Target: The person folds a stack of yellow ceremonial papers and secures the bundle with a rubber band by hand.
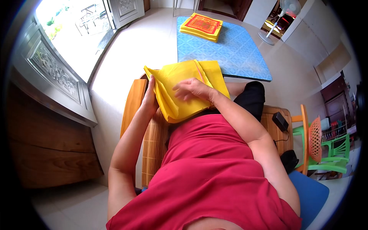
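A sheaf of yellow paper sheets [180,73] rests on my lap, its layers fanned and curled along the left side. My left hand [150,96] grips that left edge, thumb on top and the other fingers hidden behind the paper. Over the middle of the top sheet is my right hand [193,89], its fingers loosely bent and apart, slightly blurred, with nothing visible in them. A thin pinkish strip shows near the upper right of the sheets, where one layer overlaps another.
Ahead stands a low blue-patterned table [237,50] bearing a stack of yellow paper with a red print [201,25]. I sit on a wooden seat with an armrest [134,101]. A black adapter [280,121] lies to my right, near green chairs [337,153]. A fan [274,28] stands farther back.
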Demonstrator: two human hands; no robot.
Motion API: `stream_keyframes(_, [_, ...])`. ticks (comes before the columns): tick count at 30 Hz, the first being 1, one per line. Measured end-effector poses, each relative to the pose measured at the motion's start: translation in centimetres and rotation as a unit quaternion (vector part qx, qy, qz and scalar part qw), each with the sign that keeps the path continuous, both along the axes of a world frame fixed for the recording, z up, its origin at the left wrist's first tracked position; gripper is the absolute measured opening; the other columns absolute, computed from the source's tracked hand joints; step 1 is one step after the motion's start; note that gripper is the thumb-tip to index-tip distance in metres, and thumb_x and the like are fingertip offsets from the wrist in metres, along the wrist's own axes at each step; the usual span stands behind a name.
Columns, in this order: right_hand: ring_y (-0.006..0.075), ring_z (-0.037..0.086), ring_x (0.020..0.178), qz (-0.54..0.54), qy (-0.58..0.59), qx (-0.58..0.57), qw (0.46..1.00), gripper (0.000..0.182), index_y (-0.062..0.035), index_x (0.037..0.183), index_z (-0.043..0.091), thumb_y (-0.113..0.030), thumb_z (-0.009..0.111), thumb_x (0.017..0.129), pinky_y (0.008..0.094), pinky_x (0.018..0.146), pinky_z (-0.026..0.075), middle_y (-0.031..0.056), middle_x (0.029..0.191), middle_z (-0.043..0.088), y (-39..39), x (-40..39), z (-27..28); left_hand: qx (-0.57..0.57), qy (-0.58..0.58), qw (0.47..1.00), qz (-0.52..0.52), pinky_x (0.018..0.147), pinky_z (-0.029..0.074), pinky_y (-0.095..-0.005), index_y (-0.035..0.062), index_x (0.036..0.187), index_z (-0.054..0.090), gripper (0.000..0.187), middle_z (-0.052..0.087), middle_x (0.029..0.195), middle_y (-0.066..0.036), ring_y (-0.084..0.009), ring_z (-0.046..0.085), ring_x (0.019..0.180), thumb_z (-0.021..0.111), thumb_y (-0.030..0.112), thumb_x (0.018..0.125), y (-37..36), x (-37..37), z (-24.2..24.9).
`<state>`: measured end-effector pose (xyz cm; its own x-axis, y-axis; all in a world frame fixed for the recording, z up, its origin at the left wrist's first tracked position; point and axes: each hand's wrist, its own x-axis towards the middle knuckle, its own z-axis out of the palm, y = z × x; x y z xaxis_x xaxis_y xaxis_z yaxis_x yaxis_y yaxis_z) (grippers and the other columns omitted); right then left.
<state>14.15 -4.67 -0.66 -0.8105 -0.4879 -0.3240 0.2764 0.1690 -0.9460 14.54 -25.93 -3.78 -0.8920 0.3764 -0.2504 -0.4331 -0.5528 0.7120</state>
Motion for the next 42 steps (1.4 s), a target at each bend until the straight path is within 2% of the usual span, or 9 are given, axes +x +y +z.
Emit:
stream_keyframes(14, [0.0172,0.067,0.082,-0.001,0.001,0.012,1.0,0.037,0.0001,0.116,0.06,-0.03,0.049,0.098,0.0274,0.068,0.054,0.0126,0.097,0.068,-0.1,0.1,0.3,-0.013,0.013,1.0,0.004,0.084,0.052,-0.0353,0.0106,0.133,0.047,0.068,0.061,0.118,-0.008,-0.0196,0.061,0.102,0.039,0.065,0.092,0.0,-0.4,-0.6])
stream_keyframes(29, [0.0166,0.066,0.083,-0.002,0.006,0.018,1.0,0.038,0.0004,0.116,0.061,-0.031,0.05,0.098,0.0273,0.069,0.054,0.011,0.096,0.068,-0.2,0.1,0.3,-0.003,0.01,1.0,0.008,0.087,0.05,-0.036,0.0106,0.134,0.046,0.069,0.059,0.121,-0.009,-0.0207,0.059,0.107,0.041,0.065,0.091,-0.1,-0.5,-0.9])
stream_keyframes(42, [0.0175,0.066,0.083,-0.002,0.005,0.012,1.0,0.039,0.0013,0.118,0.059,-0.031,0.048,0.098,0.028,0.07,0.054,0.0122,0.097,0.068,-0.2,0.1,0.1,-0.01,0.008,1.0,0.014,0.086,0.05,-0.0349,0.015,0.133,0.048,0.068,0.059,0.12,-0.005,-0.0184,0.059,0.106,0.044,0.067,0.089,-0.2,-0.9,-1.7])
